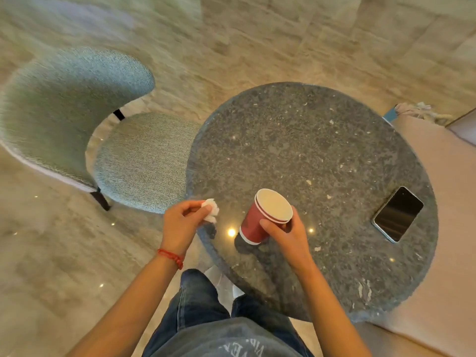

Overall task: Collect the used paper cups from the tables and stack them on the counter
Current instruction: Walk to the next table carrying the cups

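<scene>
Two red paper cups [253, 222], nested one inside the other with white rims and a pale inside, are tilted above the near part of the round dark stone table [322, 150]. My right hand [286, 231] grips them from the near side, fingers curled round the wall. My left hand [181, 220] hovers at the table's left edge and pinches a crumpled white tissue [211, 213] between thumb and fingers. A red string bracelet sits on my left wrist.
A black phone [398, 213] lies face up near the table's right edge. A grey-green upholstered chair [77, 119] stands to the left. A pale pink cushioned seat [450, 228] borders the table on the right. My legs are below, on a marble floor.
</scene>
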